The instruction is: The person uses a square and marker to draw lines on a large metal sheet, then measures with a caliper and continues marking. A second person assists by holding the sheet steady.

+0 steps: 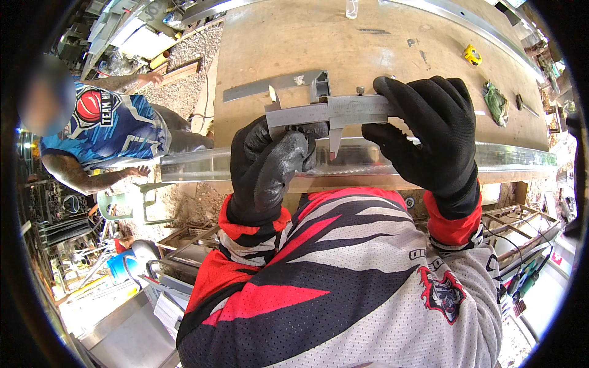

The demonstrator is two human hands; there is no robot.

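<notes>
A grey metal vernier caliper (pixel 362 110) is held level in front of me, over the near side of the wooden table (pixel 276 46). My left hand (pixel 261 168), in a black glove, is closed on its left jaw end; whether the fingers also pinch something small is hidden. My right hand (pixel 438 132), gloved too, grips the right end of the caliper between thumb and fingers. The jaws stand apart. Just beyond lies a grey metal profile (pixel 264 88) with an angled end. Beneath my hands, a long shiny metal bar (pixel 509 159) runs along the near table edge.
A yellow tape measure (pixel 472 55), a green crumpled packet (pixel 496 104) and a screwdriver (pixel 526 106) lie at right on the table. A clear bottle (pixel 351 8) stands at the far edge. Another person (pixel 116 126) is at left, near a pale green plastic chair (pixel 147 202).
</notes>
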